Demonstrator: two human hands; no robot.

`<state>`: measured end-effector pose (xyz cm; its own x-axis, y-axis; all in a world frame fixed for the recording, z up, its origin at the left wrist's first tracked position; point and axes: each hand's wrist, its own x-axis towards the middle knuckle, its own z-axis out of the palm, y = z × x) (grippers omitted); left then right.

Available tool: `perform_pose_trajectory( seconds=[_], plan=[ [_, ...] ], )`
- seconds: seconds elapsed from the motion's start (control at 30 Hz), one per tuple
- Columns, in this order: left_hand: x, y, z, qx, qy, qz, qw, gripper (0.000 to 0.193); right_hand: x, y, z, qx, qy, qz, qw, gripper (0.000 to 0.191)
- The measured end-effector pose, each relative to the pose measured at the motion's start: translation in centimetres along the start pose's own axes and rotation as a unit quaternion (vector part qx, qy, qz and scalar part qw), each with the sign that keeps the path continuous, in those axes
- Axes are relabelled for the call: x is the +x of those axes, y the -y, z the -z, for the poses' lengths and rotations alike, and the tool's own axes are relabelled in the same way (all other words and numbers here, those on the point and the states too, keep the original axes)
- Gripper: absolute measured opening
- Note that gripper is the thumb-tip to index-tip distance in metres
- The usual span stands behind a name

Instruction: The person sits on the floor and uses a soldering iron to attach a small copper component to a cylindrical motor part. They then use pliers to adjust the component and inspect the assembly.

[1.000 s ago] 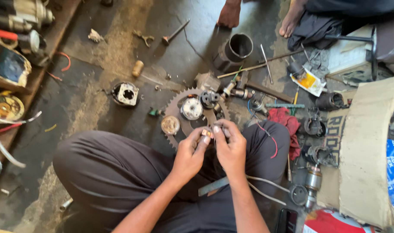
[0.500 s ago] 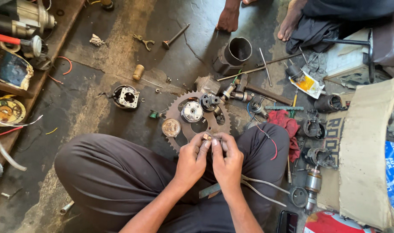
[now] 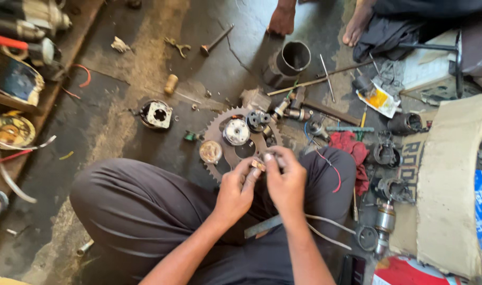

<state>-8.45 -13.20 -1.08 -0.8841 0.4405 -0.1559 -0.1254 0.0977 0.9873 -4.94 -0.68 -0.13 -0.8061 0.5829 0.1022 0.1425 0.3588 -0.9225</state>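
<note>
Brass-coloured and small, the part (image 3: 258, 164) sits pinched between the fingertips of both my hands, held over my lap just above my crossed legs. My left hand (image 3: 235, 191) curls around it from the left with thumb and forefinger closed on it; my right hand (image 3: 286, 182) comes in from the right, its fingertips pressed on the same piece, so the two hands touch each other. What kind of part it is I cannot tell, it is too small.

Just beyond my fingers a big toothed sprocket (image 3: 225, 153) lies flat on the dark floor (image 3: 119, 142). A round silver disc (image 3: 236, 131) rests inside its ring, with a dark gear piece (image 3: 258, 120) just beside that, and a small round cap (image 3: 210, 151) lies at its left edge. Farther left, well apart, is a square black-and-white housing (image 3: 156, 114). A red rag (image 3: 349, 145) lies by my right knee, a thin red wire (image 3: 333, 170) crossing my trouser leg. A metal cylinder (image 3: 289, 62) stands farther off, near another person's bare foot (image 3: 281, 20). Cardboard (image 3: 449, 184) covers the floor on my right.
</note>
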Motion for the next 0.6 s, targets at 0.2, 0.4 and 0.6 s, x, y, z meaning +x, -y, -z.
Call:
perform_pose_trajectory(
  seconds=[0.2,0.4,0.6],
  plan=[
    [-0.1,0.6,-0.1,-0.211,0.047,-0.026,0.976,0.022,2.8,-0.9,4.8,-0.120,-0.015,-0.005,0.993,0.018],
    [-0.5,0.8,-0.1,-0.147,0.047,-0.057,0.986,0.023,-0.9,1.4,8.4,-0.308,0.035,0.137,0.941,0.022],
    [-0.4,1.0,-0.2,-0.187,0.063,-0.027,0.980,0.022,-7.5,-0.4,7.5,-0.340,0.341,0.111,0.869,0.021]
  ],
)
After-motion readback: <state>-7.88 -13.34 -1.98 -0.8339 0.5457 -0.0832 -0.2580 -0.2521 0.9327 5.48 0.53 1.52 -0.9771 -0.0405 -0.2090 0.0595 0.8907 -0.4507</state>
